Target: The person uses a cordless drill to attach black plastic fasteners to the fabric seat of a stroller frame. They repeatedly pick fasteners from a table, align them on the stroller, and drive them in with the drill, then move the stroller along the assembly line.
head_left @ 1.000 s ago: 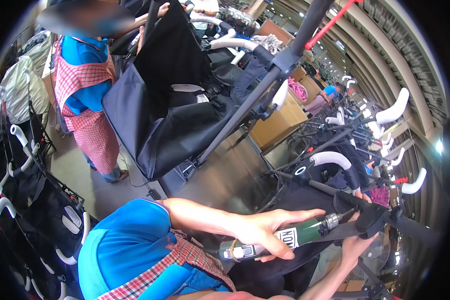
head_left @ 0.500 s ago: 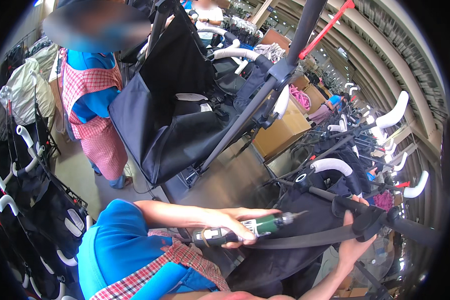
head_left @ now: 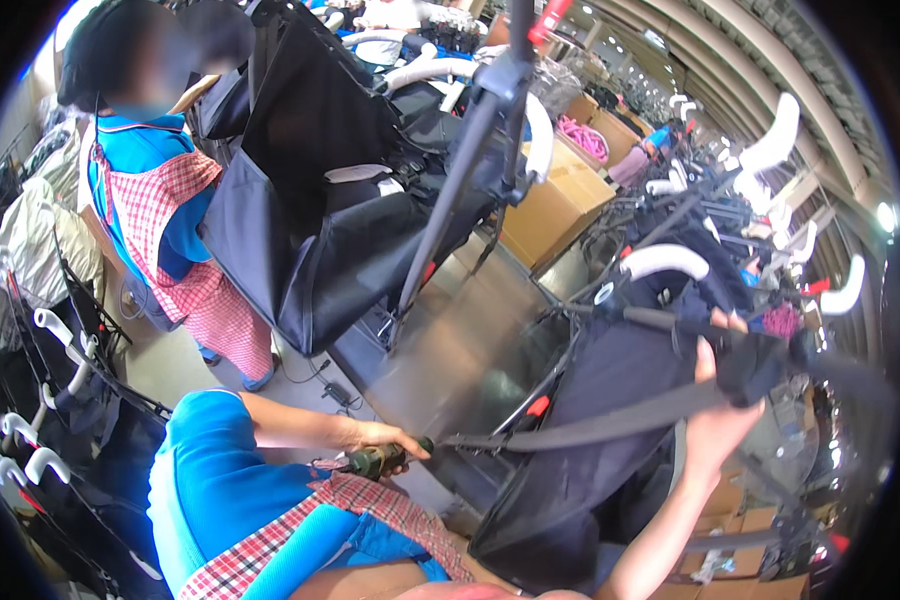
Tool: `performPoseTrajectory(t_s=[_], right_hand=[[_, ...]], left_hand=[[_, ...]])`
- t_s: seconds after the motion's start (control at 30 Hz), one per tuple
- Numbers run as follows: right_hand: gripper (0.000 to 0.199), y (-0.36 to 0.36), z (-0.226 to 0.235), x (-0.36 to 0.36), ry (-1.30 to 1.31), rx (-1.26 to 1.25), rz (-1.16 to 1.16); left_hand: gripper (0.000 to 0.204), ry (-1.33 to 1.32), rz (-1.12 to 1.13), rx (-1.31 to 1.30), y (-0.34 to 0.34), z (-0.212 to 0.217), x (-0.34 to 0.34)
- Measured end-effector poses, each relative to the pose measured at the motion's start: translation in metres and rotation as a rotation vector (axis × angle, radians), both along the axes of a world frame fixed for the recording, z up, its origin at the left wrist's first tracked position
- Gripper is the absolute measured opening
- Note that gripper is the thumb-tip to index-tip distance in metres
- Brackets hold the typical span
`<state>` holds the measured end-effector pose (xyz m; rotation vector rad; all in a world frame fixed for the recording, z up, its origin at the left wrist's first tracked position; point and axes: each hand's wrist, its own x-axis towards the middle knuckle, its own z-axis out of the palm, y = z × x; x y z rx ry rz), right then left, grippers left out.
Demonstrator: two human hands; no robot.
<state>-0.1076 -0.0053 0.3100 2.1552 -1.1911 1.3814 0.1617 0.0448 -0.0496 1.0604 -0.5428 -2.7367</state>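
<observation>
My left hand [head_left: 388, 446] is closed round a green and black electric screwdriver [head_left: 368, 462], low in front of my checked apron. The tool's front end lies near the left end of a grey strap or bar [head_left: 610, 420] that crosses the black stroller fabric [head_left: 610, 370]. At the right, my right hand [head_left: 720, 420] grips the dark joint of a stroller frame [head_left: 755, 368], thumb on the near side and fingertips showing beyond it. That joint is smeared by motion. The screwdriver's bit cannot be made out.
A large black stroller [head_left: 370, 230] stands ahead, with a person in a checked apron [head_left: 190, 230] beside it. Cardboard box [head_left: 555, 205] is behind. White-handled stroller frames [head_left: 45, 465] crowd the left, others [head_left: 770, 140] the right. A cable with a black adapter [head_left: 340, 393] lies on the floor.
My left hand has drawn the screwdriver left, closer to my body and away from the stroller frame. My right hand keeps its grip. The view has shifted slightly.
</observation>
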Motion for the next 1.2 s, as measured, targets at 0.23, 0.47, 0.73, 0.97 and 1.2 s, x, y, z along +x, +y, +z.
performPoseTrajectory(t_s=[0.23,0.47,0.73,0.97,1.2], right_hand=[[0.035,0.095,-0.04,-0.087,-0.039,0.27,-0.036],[0.021,0.284,-0.164,-0.293,-0.473,0.55,-0.393],[0.012,0.503,-0.358,-0.364,-0.444,0.911,-1.057],[0.01,0.543,-0.442,-0.341,-0.403,0.922,-1.198],[0.004,0.543,-0.464,-0.34,-0.074,0.855,-1.195]], left_hand=[[0.035,-0.208,-0.038,-0.018,0.045,-0.005,-0.026],[0.039,-0.003,-0.085,0.201,0.13,0.003,-0.14],[0.073,0.067,-0.497,0.042,0.162,0.035,-0.248],[0.09,0.066,-0.729,-0.089,0.188,0.069,-0.305],[0.099,0.041,-0.812,-0.167,0.204,0.081,-0.329]])
